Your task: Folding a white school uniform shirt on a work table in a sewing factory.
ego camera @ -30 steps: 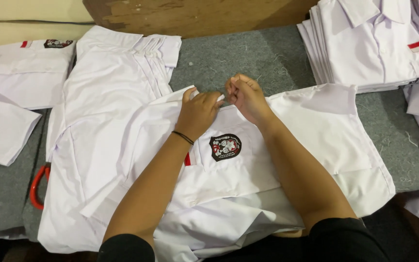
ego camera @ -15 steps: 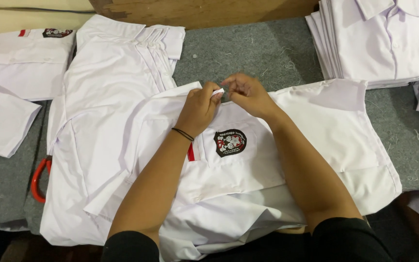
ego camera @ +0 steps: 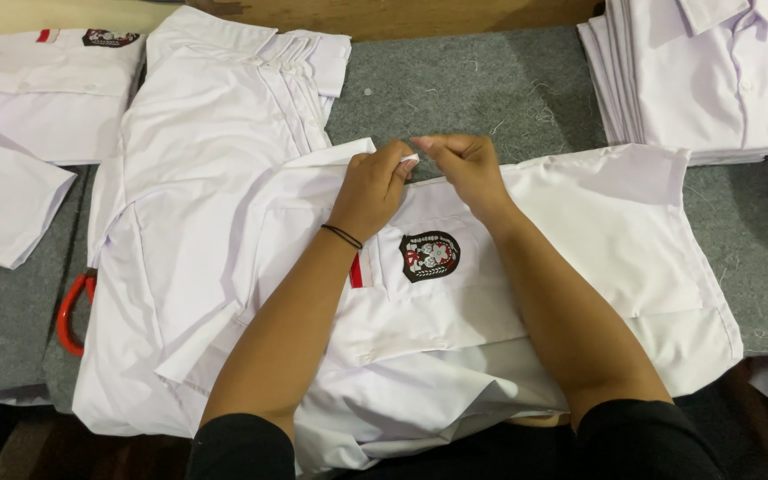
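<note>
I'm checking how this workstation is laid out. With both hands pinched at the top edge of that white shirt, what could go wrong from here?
1. The left hand and right hand pinch the white shirt at one spot; pulling could wrinkle it.
2. That shirt overlaps the shirt pile beneath, so tugging may drag it askew.
3. The red-handled tool lies half hidden under cloth and might snag.

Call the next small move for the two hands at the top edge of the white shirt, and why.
Probably finish the pinch-and-join at that edge before shifting anything. The left hand and right hand meet fingertip to fingertip on the far edge of the white short-sleeved cotton shirt with a dark embroidered badge, which lies flat on the grey felt table. What exactly they pinch is too small to tell.
</note>
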